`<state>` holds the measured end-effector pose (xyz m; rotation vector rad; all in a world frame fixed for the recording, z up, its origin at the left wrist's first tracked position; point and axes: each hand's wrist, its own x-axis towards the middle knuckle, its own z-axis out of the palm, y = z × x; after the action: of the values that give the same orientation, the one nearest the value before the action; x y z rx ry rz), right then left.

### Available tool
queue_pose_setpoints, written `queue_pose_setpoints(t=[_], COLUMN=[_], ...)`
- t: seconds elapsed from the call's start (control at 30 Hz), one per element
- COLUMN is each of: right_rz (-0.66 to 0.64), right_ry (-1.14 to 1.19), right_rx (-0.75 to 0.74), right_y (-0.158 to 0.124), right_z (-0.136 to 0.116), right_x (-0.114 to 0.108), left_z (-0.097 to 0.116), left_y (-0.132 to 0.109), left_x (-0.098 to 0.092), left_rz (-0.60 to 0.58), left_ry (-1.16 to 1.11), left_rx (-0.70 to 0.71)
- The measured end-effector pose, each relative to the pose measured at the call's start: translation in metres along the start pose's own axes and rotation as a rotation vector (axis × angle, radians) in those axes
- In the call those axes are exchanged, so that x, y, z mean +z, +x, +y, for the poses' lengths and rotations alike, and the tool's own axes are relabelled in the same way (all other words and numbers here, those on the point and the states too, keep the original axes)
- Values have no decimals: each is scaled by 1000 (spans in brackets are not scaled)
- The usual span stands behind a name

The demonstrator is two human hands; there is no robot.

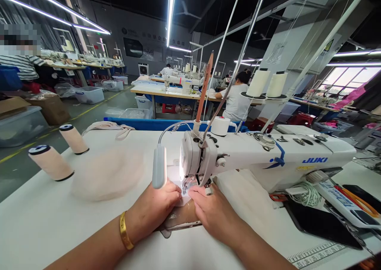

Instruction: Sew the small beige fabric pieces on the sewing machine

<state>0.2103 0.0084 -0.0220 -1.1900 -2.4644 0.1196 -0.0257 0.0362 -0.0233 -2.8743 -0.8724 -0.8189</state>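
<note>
My left hand [159, 204], with a gold bangle [126, 230] at its wrist, has its fingers closed on a pale fabric piece [183, 201] left of the presser foot [185, 188]. On the foot's other side my right hand [216, 212] holds the same pale cloth, thumb and fingers together at the needle area. The white sewing machine [238, 153] stands over both hands, its needle area lit by a small lamp [159, 167]. Sheer pale fabric [248, 200] spreads out beside my right hand. Between my wrists the metal bed plate [181, 218] shows.
Two peach thread cones [50, 163] and a sheer fabric heap [108, 175] lie on the left. To the right are a black phone [321, 222], a coiled cable [306, 194], orange-handled scissors [361, 202] and a printed ruler [318, 254]. A person [236, 99] sits ahead.
</note>
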Motion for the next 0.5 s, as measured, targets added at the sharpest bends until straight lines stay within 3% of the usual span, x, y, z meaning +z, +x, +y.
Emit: queue_pose_setpoints(t=[0.13,0.33,0.4,0.5], right_rz=[5,113,127,76], right_ry=[7,58,150,233], right_rx=[-3,-112,-169,-200], right_y=[0,-6,-7,-7], right_z=[1,4,0,-6], right_x=[0,3,2,-1], left_z=[-1,14,23,31], left_y=[-2,2,5,6], left_x=[-1,-15,-22,-29], left_rz=[-30,-221,-274,-255], left_ry=[-1,56,90,42], left_rx=[-68,-367,-380,-279])
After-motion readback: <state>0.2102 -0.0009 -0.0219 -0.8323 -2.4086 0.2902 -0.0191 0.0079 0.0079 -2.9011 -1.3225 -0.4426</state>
